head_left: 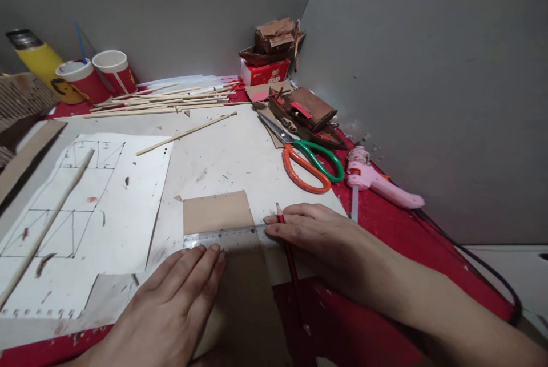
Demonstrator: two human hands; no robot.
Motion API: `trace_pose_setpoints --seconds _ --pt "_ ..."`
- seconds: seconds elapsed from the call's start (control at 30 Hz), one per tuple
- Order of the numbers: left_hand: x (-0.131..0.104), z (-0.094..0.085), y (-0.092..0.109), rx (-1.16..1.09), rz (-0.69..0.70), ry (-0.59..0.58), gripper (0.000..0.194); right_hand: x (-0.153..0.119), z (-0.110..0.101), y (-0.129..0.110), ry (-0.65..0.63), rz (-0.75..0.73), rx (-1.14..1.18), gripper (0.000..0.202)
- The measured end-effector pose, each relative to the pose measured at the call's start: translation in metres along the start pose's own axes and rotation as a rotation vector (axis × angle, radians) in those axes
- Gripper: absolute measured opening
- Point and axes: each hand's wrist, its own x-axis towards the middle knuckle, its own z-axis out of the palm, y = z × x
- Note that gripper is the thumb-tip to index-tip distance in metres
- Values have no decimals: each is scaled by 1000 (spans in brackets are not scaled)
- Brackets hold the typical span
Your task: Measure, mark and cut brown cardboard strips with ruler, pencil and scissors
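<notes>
A clear ruler (pixel 233 237) lies across a piece of brown cardboard (pixel 216 211) on the work surface. My left hand (pixel 169 298) lies flat on the cardboard with its fingers extended, fingertips at the ruler's near edge. At the ruler's right end is my right hand (pixel 319 236), its fingertips touching it. A red and black pencil (pixel 291 261) is held in the right fingers, its sharpened tip pointing away from me. My left thumb is mostly hidden, and the cardboard's near part lies in shadow.
Scissors (pixel 306 167) and a pink glue gun (pixel 377 181) lie to the right. Two brown model boats (pixel 312 109) stand behind. Several thin sticks (pixel 171 99), two cups (pixel 115 70) and a yellow bottle (pixel 40 64) are at the back. A drawn sheet (pixel 137 207) lies left.
</notes>
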Motion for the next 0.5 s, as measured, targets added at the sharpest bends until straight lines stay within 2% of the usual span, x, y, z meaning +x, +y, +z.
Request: trace_pose_setpoints --seconds 0.13,0.33,0.5 --pt "4 -3 0 -105 -54 -6 94 3 -1 -1 32 -121 10 37" --pt "8 -3 1 -214 -104 -29 88 4 -2 -3 71 -157 -43 37" --pt "6 0 3 -301 -142 -21 92 5 -2 -4 81 -193 -102 34"
